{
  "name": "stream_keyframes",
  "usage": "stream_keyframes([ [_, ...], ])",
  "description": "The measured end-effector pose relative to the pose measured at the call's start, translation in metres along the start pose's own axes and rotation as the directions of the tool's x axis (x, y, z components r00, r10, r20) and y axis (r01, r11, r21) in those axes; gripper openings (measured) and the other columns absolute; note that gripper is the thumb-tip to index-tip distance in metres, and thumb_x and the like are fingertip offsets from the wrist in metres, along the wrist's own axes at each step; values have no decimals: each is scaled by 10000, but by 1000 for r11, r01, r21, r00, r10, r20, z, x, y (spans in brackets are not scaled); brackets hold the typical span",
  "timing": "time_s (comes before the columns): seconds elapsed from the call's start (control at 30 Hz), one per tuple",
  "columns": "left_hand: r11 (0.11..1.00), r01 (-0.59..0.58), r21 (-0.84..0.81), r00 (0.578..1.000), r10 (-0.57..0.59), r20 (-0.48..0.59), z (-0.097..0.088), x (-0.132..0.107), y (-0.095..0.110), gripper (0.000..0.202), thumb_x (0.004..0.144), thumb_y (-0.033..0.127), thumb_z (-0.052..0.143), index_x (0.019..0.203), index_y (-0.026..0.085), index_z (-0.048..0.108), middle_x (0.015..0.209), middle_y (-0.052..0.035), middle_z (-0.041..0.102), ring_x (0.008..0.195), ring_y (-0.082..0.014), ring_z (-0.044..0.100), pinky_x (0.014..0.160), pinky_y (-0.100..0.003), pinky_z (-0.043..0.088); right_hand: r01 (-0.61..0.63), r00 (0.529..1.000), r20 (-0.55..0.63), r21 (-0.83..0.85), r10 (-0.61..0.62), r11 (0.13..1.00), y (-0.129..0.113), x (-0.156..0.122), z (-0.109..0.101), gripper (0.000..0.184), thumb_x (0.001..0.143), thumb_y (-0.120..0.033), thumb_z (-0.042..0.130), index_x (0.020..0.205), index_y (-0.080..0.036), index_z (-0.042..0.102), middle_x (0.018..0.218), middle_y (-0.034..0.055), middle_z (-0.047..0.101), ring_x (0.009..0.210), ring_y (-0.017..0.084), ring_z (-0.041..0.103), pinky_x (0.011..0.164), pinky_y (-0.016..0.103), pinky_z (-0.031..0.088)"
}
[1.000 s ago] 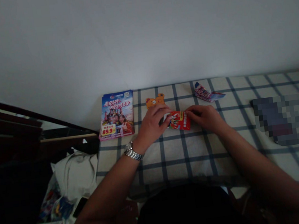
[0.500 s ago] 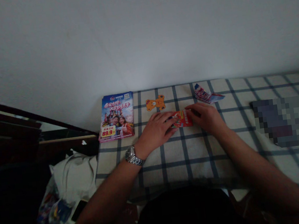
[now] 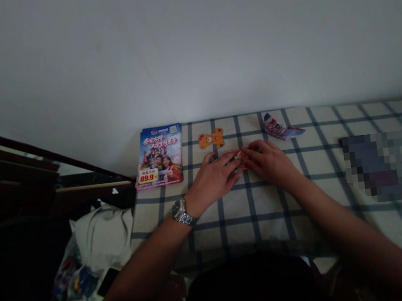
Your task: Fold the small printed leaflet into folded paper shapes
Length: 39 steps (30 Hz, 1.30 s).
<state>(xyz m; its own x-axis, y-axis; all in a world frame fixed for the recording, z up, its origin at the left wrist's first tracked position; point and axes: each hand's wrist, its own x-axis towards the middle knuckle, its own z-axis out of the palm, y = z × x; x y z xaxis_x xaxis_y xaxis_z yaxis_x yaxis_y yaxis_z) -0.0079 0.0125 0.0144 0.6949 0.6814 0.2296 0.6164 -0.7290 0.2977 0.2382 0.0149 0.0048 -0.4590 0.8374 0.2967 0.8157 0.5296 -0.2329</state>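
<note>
A small piece of red printed paper (image 3: 240,155) lies on the checked cloth, mostly covered by my fingers. My left hand (image 3: 218,172), with a metal wristwatch (image 3: 182,213) at the wrist, holds the paper's left side down with outstretched fingers. From the right, my right hand (image 3: 270,161) has its bent fingers pressed on the paper, close to the left fingertips. Just beyond my left hand is a flat orange bear cutout (image 3: 212,139). A folded blue and pink printed paper (image 3: 282,128) stands partly raised behind my right hand.
A stack of printed flyers (image 3: 159,156) sits at the cloth's left end. On the right lies a dark, pixelated object (image 3: 377,168). The checked cloth (image 3: 218,231) meets a pale wall (image 3: 188,49) at the back. Below left are a white bag (image 3: 103,235) and a dark phone-like object (image 3: 108,281).
My right hand has moved left, nearer my left hand. Less of the red paper shows, and its right part is now folded over or hidden under my right fingers.
</note>
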Motion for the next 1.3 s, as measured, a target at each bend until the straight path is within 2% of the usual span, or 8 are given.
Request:
stream_keyframes([
  [0.27, 999, 1, 39, 1000, -1, 23, -2, -2, 0, 476, 1061, 386, 628, 1516, 267, 558, 1608, -102, 536, 1417, -303, 550, 1201, -533, 347, -9, 1000, 7, -18, 9, 1000, -3, 0, -2, 422, 1055, -365, 573, 1411, -174, 696, 1230, 162, 702, 1144, 348, 594, 1024, 501, 527],
  [0.47, 988, 35, 149, 999, -38, 21, -2, 1, 7, 536, 1072, 496, 571, 1524, 208, 555, 1511, -137, 567, 1261, -325, 584, 1117, -524, 454, 30, 997, -70, 67, -26, 997, 1, 0, 3, 414, 1056, -354, 584, 1438, -211, 654, 1422, 155, 660, 1279, 350, 592, 1089, 547, 520],
  [0.63, 983, 95, 160, 995, -95, -11, -1, 1, 10, 526, 1084, 486, 540, 1507, 174, 560, 1422, -163, 566, 1248, -335, 570, 1086, -518, 505, 58, 990, -133, 152, -37, 987, 4, 1, 7, 374, 1046, -325, 606, 1407, -247, 667, 1372, 139, 680, 1253, 333, 629, 1071, 546, 556],
  [0.87, 990, 114, 79, 992, -108, -67, 6, 2, 2, 441, 1046, 357, 646, 1449, 190, 579, 1333, -130, 591, 1185, -303, 603, 1062, -488, 556, 105, 991, -93, 141, -92, 984, 8, -1, 9, 318, 1031, -324, 644, 1325, -224, 713, 1341, 150, 693, 1247, 341, 635, 1076, 552, 549],
  [1.07, 1000, 12, 19, 994, -10, -106, 10, 3, -4, 309, 1042, 298, 666, 1331, 193, 638, 1408, -102, 603, 1290, -274, 599, 1137, -465, 544, 114, 991, -86, 158, -101, 981, 12, 0, 12, 315, 1023, -326, 662, 1322, -236, 707, 1374, 132, 695, 1268, 338, 634, 1087, 553, 544],
  [1.3, 1000, 6, -12, 994, -8, -108, 12, 5, -5, 160, 1048, 271, 658, 1190, 219, 712, 1334, -58, 673, 1216, -241, 661, 998, -405, 618, 107, 991, -98, 196, -89, 975, 14, 0, 14, 318, 1002, -309, 689, 1315, -255, 703, 1357, 125, 704, 1260, 349, 640, 1069, 582, 546],
])
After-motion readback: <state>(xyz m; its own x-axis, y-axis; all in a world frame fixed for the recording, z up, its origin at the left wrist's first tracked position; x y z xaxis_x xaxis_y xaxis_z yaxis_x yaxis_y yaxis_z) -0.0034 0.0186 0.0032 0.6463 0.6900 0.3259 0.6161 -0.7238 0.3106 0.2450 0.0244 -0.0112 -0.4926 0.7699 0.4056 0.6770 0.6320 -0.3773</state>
